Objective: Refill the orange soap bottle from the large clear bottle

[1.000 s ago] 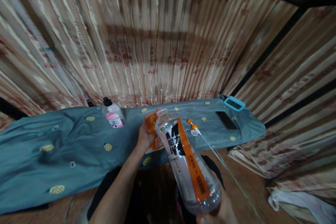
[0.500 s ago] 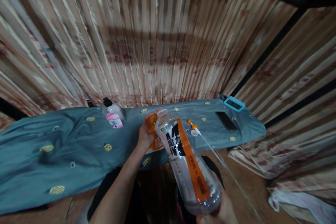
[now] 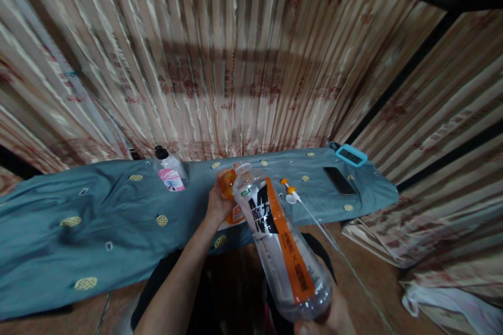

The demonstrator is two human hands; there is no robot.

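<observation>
My right hand (image 3: 334, 319) grips the base of a large clear plastic bottle (image 3: 281, 241) with a black and orange label, tilted so its open neck points away from me. My left hand (image 3: 218, 201) is wrapped around a small orange bottle (image 3: 230, 191) that stands on the blue cloth (image 3: 98, 220); the big bottle's neck sits right at the small one's top. Whether liquid is running between them cannot be made out. A pump head with a long white tube (image 3: 304, 207) lies on the cloth just right of the bottles.
A clear bottle with a black cap and pink label (image 3: 168, 171) stands at the back of the cloth. A dark phone (image 3: 340, 180) and a teal-framed device (image 3: 351, 155) lie at the right end. Striped curtains hang behind. A white bag (image 3: 451, 303) lies on the floor at the right.
</observation>
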